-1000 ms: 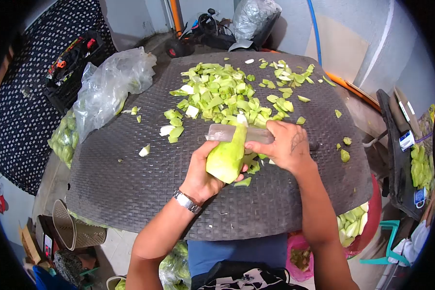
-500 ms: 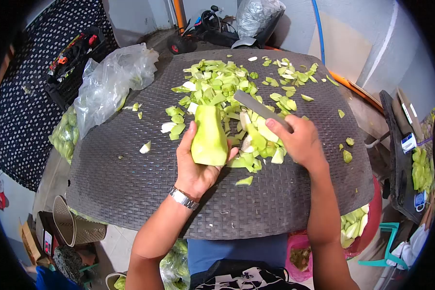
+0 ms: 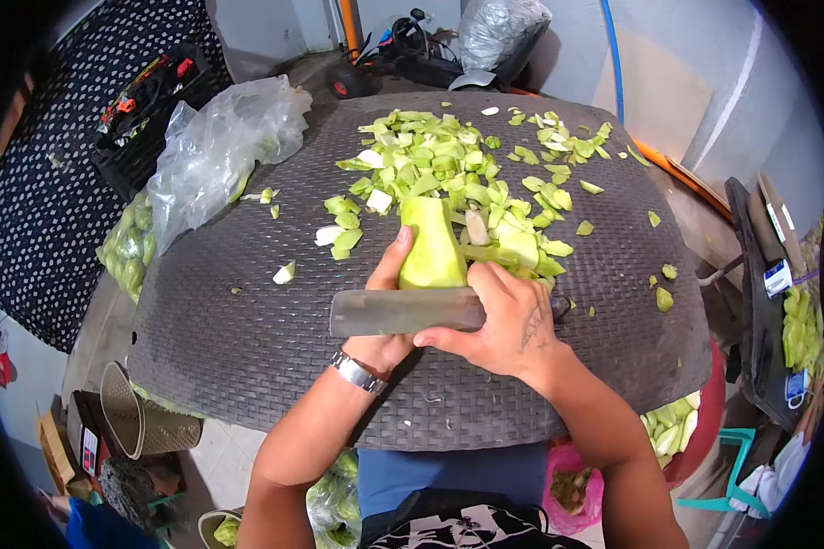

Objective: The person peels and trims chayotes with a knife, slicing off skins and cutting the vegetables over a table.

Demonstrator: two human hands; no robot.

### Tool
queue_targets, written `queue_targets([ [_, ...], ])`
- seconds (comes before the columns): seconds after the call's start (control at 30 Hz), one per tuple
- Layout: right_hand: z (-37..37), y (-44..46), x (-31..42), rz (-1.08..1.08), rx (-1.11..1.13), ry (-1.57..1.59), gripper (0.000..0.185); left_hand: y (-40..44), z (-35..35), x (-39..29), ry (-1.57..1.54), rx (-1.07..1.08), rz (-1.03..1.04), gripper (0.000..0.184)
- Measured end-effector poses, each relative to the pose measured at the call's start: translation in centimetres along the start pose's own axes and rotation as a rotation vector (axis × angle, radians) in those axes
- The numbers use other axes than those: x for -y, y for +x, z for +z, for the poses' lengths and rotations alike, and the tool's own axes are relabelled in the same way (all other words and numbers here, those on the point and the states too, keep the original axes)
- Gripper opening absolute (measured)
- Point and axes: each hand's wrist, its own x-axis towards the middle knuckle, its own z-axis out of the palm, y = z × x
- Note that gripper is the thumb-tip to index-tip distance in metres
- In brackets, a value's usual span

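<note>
My left hand (image 3: 379,351), with a metal watch at its wrist, is closed round a peeled pale green chayote (image 3: 432,245) above the table. The chayote's narrower end points away from me. My right hand (image 3: 513,322) grips a wide-bladed knife (image 3: 394,314), its fingers and thumb around the handle end. The blade lies level across the near end of the chayote, pointing left, and hides part of my left hand. Whether the edge touches the chayote I cannot tell. Just beyond is a heap of green peelings (image 3: 430,156).
The dark woven table (image 3: 247,366) carries scattered peel pieces and a clear plastic bag (image 3: 233,137) at its left. Bagged green vegetables (image 3: 128,245) stand left of it. A red basin of pale pieces (image 3: 673,425) and a pink bag (image 3: 572,489) sit below the near right edge.
My right hand has brought the knife down and left, from above the peelings to the chayote's near end. The chayote and my left hand have shifted slightly right.
</note>
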Motion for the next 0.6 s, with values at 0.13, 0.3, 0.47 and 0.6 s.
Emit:
queue_targets([
  [0.13, -0.6, 0.1, 0.0, -0.071, -0.032, -0.061, 0.083, -0.4, 0.4, -0.8, -0.17, -0.018, -0.038, 0.056],
  [0.3, -0.2, -0.1, 0.1, -0.085, 0.001, -0.116, 0.085, -0.4, 0.2, -0.4, -0.209, 0.028, 0.016, 0.056],
  [0.47, 0.5, -0.3, 0.2, -0.082, 0.014, -0.121, 0.085, -0.8, 1.2, -0.4, -0.126, -0.013, 0.064, 0.054],
  [0.6, 0.5, -0.2, 0.0, -0.078, 0.019, -0.135, 0.086, -0.8, 1.9, -0.3, -0.103, -0.039, 0.076, 0.047],
])
